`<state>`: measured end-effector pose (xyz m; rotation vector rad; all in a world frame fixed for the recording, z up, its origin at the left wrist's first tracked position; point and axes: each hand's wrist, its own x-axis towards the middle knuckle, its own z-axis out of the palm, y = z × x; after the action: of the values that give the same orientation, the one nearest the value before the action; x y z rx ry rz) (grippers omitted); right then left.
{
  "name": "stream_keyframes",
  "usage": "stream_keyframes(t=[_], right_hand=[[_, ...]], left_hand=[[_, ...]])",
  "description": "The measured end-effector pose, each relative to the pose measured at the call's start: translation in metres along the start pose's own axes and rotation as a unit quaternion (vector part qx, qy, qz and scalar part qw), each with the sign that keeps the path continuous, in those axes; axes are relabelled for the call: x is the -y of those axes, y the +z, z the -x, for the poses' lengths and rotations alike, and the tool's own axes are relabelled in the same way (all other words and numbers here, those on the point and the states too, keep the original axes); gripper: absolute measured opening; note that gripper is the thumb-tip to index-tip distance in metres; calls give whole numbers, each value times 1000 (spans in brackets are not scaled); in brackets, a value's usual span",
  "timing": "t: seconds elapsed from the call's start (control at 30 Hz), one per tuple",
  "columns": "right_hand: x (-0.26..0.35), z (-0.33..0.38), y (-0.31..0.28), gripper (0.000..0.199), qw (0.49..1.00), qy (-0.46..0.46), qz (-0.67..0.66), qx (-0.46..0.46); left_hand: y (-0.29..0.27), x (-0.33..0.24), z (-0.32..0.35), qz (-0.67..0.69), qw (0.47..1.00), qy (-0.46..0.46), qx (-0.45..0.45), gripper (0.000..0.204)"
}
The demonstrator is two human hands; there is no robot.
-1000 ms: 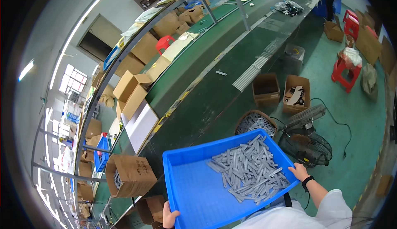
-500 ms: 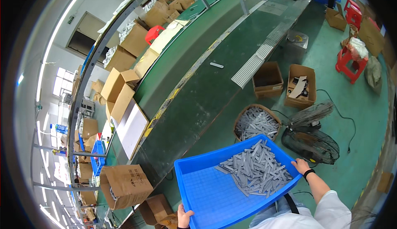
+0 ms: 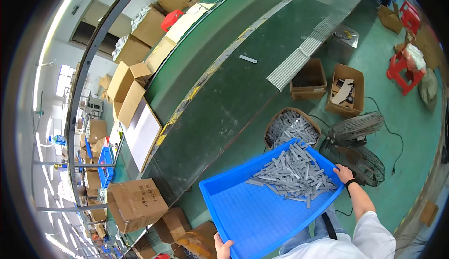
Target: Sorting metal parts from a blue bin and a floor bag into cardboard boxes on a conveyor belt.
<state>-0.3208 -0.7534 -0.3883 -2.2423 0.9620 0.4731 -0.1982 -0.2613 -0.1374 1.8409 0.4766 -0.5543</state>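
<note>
Both my hands carry a wide blue plastic tray (image 3: 248, 212). My left hand (image 3: 223, 246) grips its near left corner, thumb over the rim. My right hand (image 3: 344, 173), with a dark band at the wrist, is closed on the right-hand rim. Inside, a pile of flat grey strips (image 3: 297, 172) lies heaped toward the far right corner, while the left part of the tray's floor is bare. The tray's far corner overlaps the near edge of a round-looking brown carton (image 3: 268, 135) on the floor, which is full of similar grey strips (image 3: 292, 124).
A black fan (image 3: 358, 158) stands right of the carton, its cable on the floor. Two open cartons (image 3: 308, 88) (image 3: 348, 107) sit beyond. The long green bench (image 3: 220, 104) bears a single strip (image 3: 248, 59) and ribbed pale strips (image 3: 294, 65). More cartons (image 3: 140, 205) stand at left.
The tray's far corner has come over the strip-filled carton, and the tray looks more tilted. The strips have shifted toward that corner. Both hands keep their hold.
</note>
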Motion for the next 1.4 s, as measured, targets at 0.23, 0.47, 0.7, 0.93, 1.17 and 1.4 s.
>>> stream_keyframes(t=[0.23,0.47,0.7,0.93,1.17,1.4], right_hand=[[-11,-28,5,38,997,27,26,71],[-9,-58,1,32,999,2,3,54],[-20,-105,3,33,996,16,32,85],[-12,-105,-18,37,993,11,-4,113],[-21,-134,-5,33,991,35,36,124],[-29,-132,-10,35,993,10,-4,119]], left_hand=[[12,35,-15,-27,998,-41,-34,53],[28,25,-30,48,997,-28,-60,56],[67,-1,-72,57,995,-58,-49,53],[89,-43,-55,73,995,-46,-50,49],[100,-44,-92,93,993,-55,-52,51],[111,-69,-67,97,992,-52,-57,51]])
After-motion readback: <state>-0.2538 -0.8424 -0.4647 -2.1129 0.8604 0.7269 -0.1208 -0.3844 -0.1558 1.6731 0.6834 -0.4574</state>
